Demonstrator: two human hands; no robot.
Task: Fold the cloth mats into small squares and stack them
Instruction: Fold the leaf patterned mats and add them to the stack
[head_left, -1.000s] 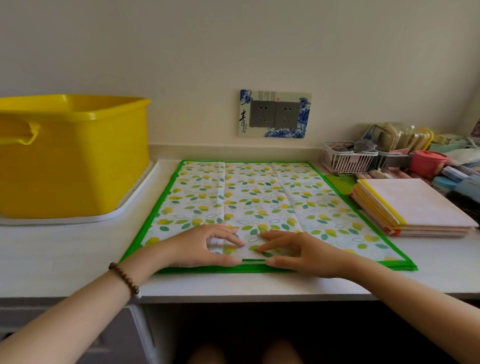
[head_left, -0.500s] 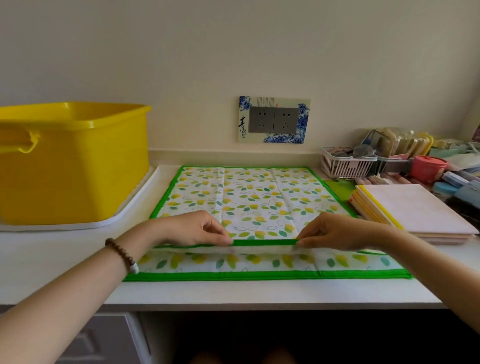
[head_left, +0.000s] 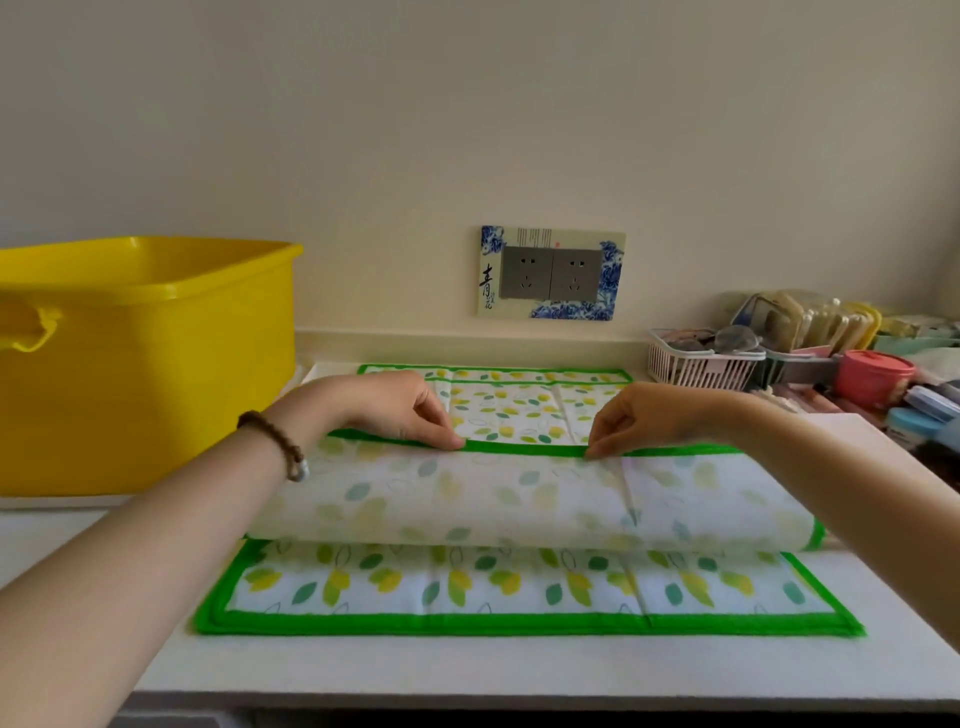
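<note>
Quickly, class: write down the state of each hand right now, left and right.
Left hand: closed, pinching the leaf-print mat by its green edge.
Right hand: closed, pinching the same edge.

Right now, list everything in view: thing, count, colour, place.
counter: one, white, foreground
mat: one or two (cannot tell), white with green and yellow leaves, green border, middle of counter, top layer curled back
tub: one, yellow, left, on tray
tray: one, white, under tub
socket plate: one, grey with blue-white frame, wall
basket: one, white, back right
jar: one, pink, right of basket
bracelet: one, brown, left wrist
left hand: pinches mat's green edge
right hand: pinches same edge
</note>
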